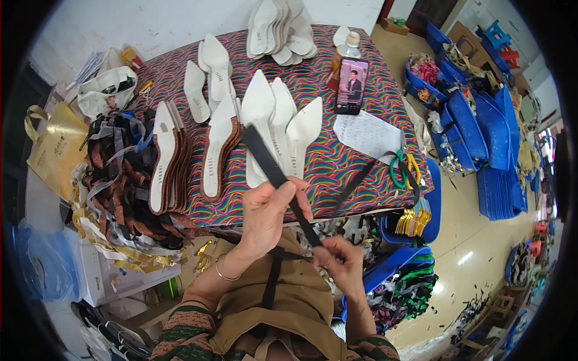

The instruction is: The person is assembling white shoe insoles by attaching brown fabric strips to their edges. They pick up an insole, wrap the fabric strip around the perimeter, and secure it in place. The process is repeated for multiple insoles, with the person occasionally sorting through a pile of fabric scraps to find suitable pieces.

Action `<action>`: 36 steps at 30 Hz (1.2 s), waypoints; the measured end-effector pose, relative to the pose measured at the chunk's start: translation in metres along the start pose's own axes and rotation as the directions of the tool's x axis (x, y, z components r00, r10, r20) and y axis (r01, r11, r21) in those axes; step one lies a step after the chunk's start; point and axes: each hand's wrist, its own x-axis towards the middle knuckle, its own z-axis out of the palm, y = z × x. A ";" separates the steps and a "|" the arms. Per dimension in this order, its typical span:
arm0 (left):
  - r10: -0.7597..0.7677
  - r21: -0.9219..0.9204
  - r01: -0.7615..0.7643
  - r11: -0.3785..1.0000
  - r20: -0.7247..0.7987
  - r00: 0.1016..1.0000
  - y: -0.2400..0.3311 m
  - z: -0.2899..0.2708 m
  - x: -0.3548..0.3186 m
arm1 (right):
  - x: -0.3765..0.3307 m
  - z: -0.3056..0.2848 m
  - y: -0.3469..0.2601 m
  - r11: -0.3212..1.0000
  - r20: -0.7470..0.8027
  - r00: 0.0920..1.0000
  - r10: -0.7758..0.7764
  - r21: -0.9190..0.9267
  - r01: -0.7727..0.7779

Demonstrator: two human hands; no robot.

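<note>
A flat black strip (265,155) slants across the front of the table in both my hands. My left hand (265,210) is closed on its middle, thumb on top. Lower and to the right, my right hand (341,257) pinches the strip's near end. Just beyond the strip's upper end lie white shoe insoles (259,99) with pointed, widened tops. To the left are a brown-edged insole stack (218,159) and a thicker brown-edged stack (164,162). Another thin black strip (355,183) trails over the table right of my hands, near green-and-yellow-handled scissors (404,170).
A phone (351,85) leans on a bottle (349,48) behind a paper sheet (368,133). More insoles (277,30) are piled at the back. Material scraps (114,180) heap at the left. Blue bins (460,132) stand on the floor at the right.
</note>
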 end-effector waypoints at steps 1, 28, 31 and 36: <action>-0.071 -0.005 0.071 0.997 -0.016 0.997 -0.002 -0.003 -0.001 | 0.000 0.001 0.004 0.996 0.040 0.997 -0.063 -0.060 0.065; 0.609 0.994 0.099 -0.046 -0.051 0.792 -0.018 -0.098 0.216 | 0.255 0.033 -0.046 0.922 -0.166 0.943 -0.287 0.220 0.319; 0.669 0.998 -0.004 -0.057 0.041 0.742 -0.032 -0.101 0.220 | 0.278 0.036 -0.036 0.886 -0.234 0.916 -0.326 0.261 0.382; 0.617 0.987 -0.094 0.128 -0.005 0.787 -0.038 -0.097 0.222 | 0.310 0.042 -0.036 0.890 -0.383 0.834 -0.398 0.058 0.452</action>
